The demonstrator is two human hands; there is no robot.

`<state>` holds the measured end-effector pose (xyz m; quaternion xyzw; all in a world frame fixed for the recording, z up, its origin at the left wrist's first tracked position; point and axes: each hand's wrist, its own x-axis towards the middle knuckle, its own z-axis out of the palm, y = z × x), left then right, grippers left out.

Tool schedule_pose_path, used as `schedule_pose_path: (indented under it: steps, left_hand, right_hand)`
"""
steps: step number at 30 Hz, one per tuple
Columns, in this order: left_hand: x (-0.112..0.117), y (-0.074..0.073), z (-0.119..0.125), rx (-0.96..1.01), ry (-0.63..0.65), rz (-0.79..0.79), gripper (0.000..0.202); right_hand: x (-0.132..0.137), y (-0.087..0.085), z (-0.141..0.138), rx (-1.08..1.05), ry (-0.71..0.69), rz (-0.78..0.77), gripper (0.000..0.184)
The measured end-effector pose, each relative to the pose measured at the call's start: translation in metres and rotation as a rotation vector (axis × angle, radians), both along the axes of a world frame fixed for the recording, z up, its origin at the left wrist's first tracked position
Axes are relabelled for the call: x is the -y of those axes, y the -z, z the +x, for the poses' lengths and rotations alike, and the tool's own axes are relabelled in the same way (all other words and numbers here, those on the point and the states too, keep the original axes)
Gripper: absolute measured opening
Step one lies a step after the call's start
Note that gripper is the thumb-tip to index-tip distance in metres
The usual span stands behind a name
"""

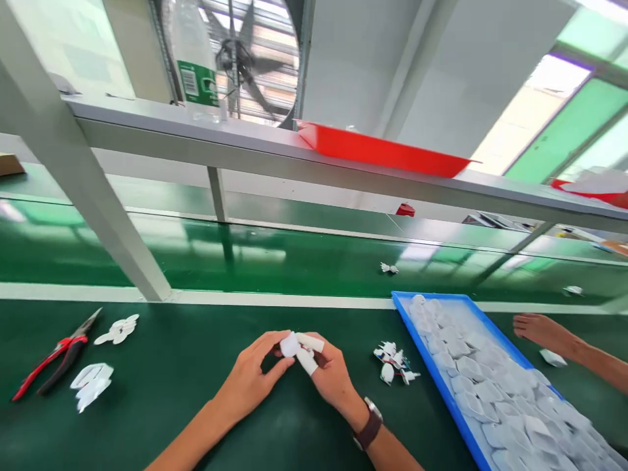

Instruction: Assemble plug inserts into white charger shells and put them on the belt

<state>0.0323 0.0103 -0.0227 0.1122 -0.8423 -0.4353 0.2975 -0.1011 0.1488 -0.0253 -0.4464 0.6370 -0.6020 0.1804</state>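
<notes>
A small white plastic part [290, 345] is pinched between the fingers of the left hand [250, 379] and the right hand [330, 376], both raised just above the dark green surface [171, 392] at near centre, forearms angled in from the near edge, the right wrist bearing a dark watch [369, 428]. White tape is seen wrapped on the right fingers [309, 342]. Red-handled pliers [53, 363] lie far left, a blue tray of white parts [456, 405] to the right, another person's hand [540, 330] beyond it.
</notes>
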Motion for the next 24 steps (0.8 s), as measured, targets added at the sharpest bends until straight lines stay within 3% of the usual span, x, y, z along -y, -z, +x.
schedule_pose_path:
  steps: [3,7,9,12,15,19,24]
  left_hand:
    - [0.009,0.002,0.004,0.097,0.045,0.069,0.038]
    - [0.011,0.01,-0.004,0.14,0.097,0.162,0.04]
    - [0.011,0.012,-0.013,0.176,0.132,0.164,0.039]
    - [0.022,0.011,-0.032,0.261,0.117,0.067,0.036]
    - [0.054,0.006,-0.059,0.315,-0.016,-0.032,0.04]
    - [0.121,-0.007,-0.103,0.373,-0.21,-0.057,0.045]
    - [0.182,-0.007,-0.139,0.453,-0.371,-0.145,0.034]
  right_hand:
    - [0.003,0.01,0.006,-0.287,-0.071,-0.05,0.031]
    - [-0.008,0.009,-0.001,-0.585,-0.042,0.025,0.035]
    - [-0.013,0.008,-0.004,-0.651,0.006,0.056,0.041]
    - [-0.032,0.006,-0.015,-0.668,0.127,0.054,0.064]
    - [-0.074,0.005,-0.035,-0.735,0.308,0.101,0.069]
    - [-0.145,0.02,-0.065,-0.799,0.545,0.23,0.062]
    - [-0.204,0.045,-0.082,-0.628,0.764,0.477,0.054]
